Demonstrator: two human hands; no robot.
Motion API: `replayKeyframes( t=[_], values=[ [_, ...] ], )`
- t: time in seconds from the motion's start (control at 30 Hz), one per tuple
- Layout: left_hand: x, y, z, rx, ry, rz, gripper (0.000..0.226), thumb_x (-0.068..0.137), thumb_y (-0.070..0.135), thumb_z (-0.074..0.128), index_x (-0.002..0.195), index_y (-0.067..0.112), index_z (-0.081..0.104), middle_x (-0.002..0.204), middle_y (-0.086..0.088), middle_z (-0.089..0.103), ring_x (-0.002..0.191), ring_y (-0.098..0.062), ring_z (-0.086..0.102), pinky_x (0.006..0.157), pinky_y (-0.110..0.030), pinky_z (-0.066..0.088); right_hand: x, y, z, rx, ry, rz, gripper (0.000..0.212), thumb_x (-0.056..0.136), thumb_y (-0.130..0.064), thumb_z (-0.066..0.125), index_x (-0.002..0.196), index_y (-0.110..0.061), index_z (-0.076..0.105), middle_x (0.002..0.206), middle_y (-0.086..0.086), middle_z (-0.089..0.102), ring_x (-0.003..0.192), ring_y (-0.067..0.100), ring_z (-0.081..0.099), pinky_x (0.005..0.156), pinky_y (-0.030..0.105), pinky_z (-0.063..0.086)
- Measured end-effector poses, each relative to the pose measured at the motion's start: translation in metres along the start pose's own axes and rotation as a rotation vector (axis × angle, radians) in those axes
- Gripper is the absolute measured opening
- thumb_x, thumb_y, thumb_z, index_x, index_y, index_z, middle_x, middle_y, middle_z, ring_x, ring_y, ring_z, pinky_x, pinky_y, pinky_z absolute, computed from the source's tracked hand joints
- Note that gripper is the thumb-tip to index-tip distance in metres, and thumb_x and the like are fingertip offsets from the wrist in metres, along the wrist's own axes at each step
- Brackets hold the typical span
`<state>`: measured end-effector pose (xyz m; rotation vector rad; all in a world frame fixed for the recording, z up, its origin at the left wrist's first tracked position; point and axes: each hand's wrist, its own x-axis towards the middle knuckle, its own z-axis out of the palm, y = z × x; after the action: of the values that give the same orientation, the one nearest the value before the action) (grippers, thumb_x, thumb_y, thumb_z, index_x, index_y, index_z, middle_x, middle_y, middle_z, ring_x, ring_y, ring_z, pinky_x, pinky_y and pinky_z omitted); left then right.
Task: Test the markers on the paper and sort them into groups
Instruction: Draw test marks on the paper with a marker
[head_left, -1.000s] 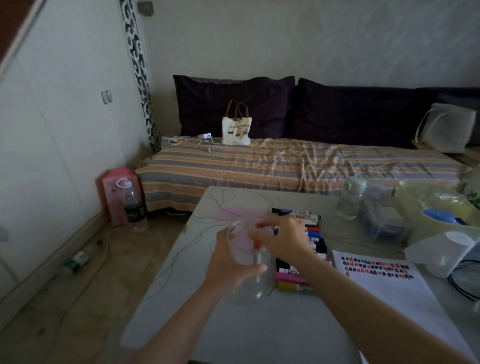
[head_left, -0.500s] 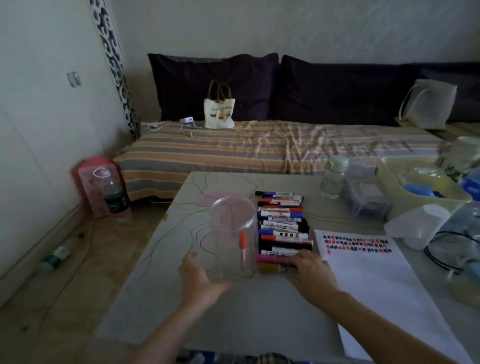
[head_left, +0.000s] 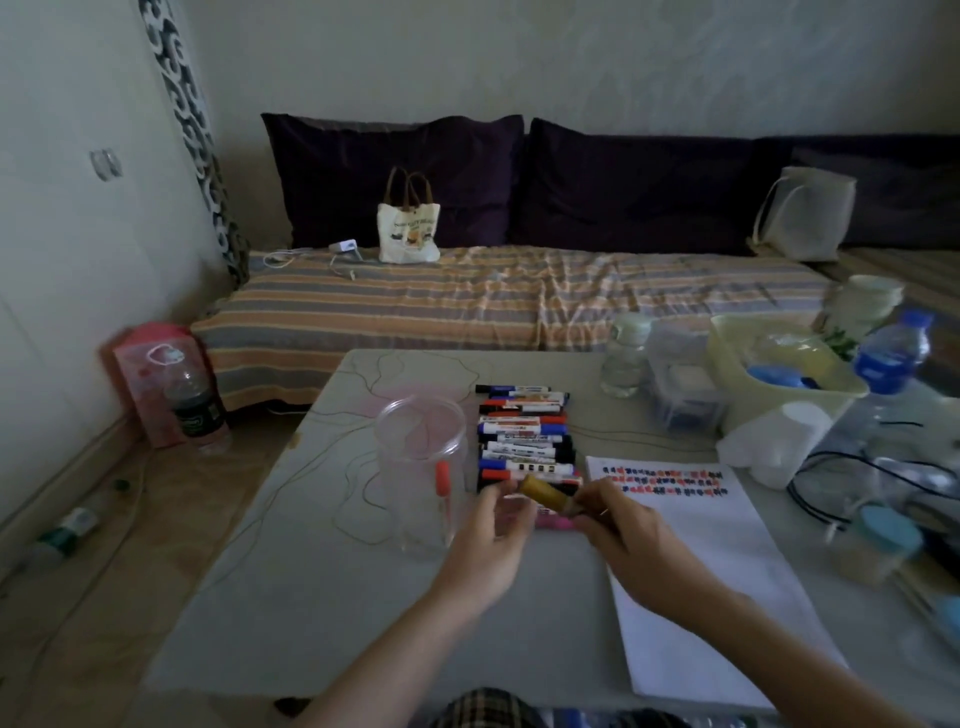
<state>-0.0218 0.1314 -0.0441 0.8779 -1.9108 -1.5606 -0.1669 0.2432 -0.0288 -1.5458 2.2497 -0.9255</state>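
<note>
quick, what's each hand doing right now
left hand: fingers curled at the cap end of the yellow marker; whether it grips it cannot be told.
right hand: holding the yellow marker's other end.

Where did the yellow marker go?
Both hands hold the yellow marker above the table, just in front of the marker row, between the clear jar and the paper.

Both hands (head_left: 498, 530) have lifted the yellow marker (head_left: 545, 491).
</note>
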Motion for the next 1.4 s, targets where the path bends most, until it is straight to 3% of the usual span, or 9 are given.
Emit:
replayKeyframes(
  t=[0.23,0.37,0.6,0.7,0.83,1.07,1.23,1.33,1.4],
  values=[
    [0.0,0.026,0.051,-0.739,-0.104,-0.156,0.024,0.099,0.016,0.049,0.118,0.007,0.061,0.113,-0.011,0.071,0.11,-0.021,0.066,0.094,-0.032,0.054,-0.028,0.0,-0.031,0.039,0.022,0.038,0.024,0.101,-0.03,0.05,0.081,-0.043,0.054,0.07,-0.014,0.062,0.066,-0.01,0.056,0.06,0.01,0.04],
    [0.008,0.03,0.065,-0.692,-0.011,-0.161,0.026,0.097,0.017,0.052,0.114,0.0,0.063,0.099,-0.011,0.075,0.099,-0.017,0.07,0.094,-0.029,0.05,-0.037,0.005,-0.029,0.046,0.182,0.037,0.032,0.098,-0.029,0.056,0.067,-0.035,0.056,0.056,-0.025,0.057,0.053,-0.003,0.053,0.049,0.013,0.036],
    [0.048,0.027,0.06,-0.907,0.186,-0.369,0.022,0.098,0.023,0.051,0.094,0.004,0.062,0.082,-0.008,0.072,0.077,-0.014,0.066,0.071,-0.023,0.058,-0.045,0.035,-0.028,-0.203,0.306,-0.035,0.012,0.093,-0.023,0.064,0.102,-0.017,0.07,0.081,-0.003,0.062,0.067,0.022,0.057,0.059,0.042,0.049],
    [0.06,0.011,0.052,-0.624,0.154,-0.247,0.013,0.094,0.02,0.059,0.093,0.008,0.063,0.089,-0.009,0.07,0.084,-0.018,0.067,0.079,-0.032,0.058,-0.051,0.06,-0.03,-0.116,0.332,0.081,0.021,0.088,-0.02,0.071,0.109,-0.022,0.07,0.088,-0.006,0.068,0.065,0.011,0.06,0.06,0.029,0.049],
    [0.065,-0.02,0.066,0.124,-0.057,0.058,0.014,0.091,0.037,0.062,0.099,0.026,0.063,0.092,0.01,0.068,0.084,0.001,0.063,0.07,-0.01,0.049,-0.035,0.075,-0.024,0.034,0.293,0.122,0.038,0.095,-0.019,0.062,0.126,-0.039,0.058,0.098,-0.019,0.065,0.064,-0.002,0.063,0.058,0.013,0.047],
    [0.085,-0.061,0.079,0.72,-0.124,0.513,0.027,0.087,0.034,0.067,0.113,0.027,0.065,0.115,0.012,0.061,0.109,-0.007,0.051,0.098,-0.028,0.038,-0.001,0.092,-0.027,0.184,0.32,0.074,0.036,0.097,0.0,0.052,0.111,-0.029,0.069,0.109,-0.009,0.068,0.089,0.007,0.07,0.076,0.024,0.059],
    [0.096,-0.073,0.084,0.909,-0.137,0.699,0.024,0.088,0.036,0.059,0.111,0.033,0.06,0.117,0.02,0.06,0.117,-0.012,0.046,0.101,-0.036,0.015,0.02,0.102,-0.042,1.256,0.363,0.397,0.026,0.091,-0.012,0.062,0.115,-0.02,0.07,0.105,0.008,0.073,0.1,0.021,0.07,0.076,0.044,0.06],
    [0.095,-0.083,0.085,0.912,-0.113,0.757,0.032,0.088,0.045,0.052,0.118,0.034,0.059,0.12,0.02,0.062,0.115,-0.008,0.049,0.108,-0.042,0.017,0.028,0.109,-0.036,1.22,0.327,0.446,0.036,0.072,-0.022,0.076,0.107,-0.014,0.07,0.091,0.008,0.069,0.081,0.014,0.068,0.062,0.027,0.056],
    [0.096,-0.085,0.085,0.913,-0.111,0.775,0.036,0.086,0.051,0.052,0.116,0.032,0.062,0.12,0.018,0.063,0.114,-0.007,0.051,0.11,-0.046,0.019,0.036,0.113,-0.025,1.007,0.33,0.471,0.036,0.077,-0.029,0.075,0.106,-0.01,0.067,0.077,0.004,0.065,0.064,0.01,0.061,0.05,0.019,0.047]
  ],
)
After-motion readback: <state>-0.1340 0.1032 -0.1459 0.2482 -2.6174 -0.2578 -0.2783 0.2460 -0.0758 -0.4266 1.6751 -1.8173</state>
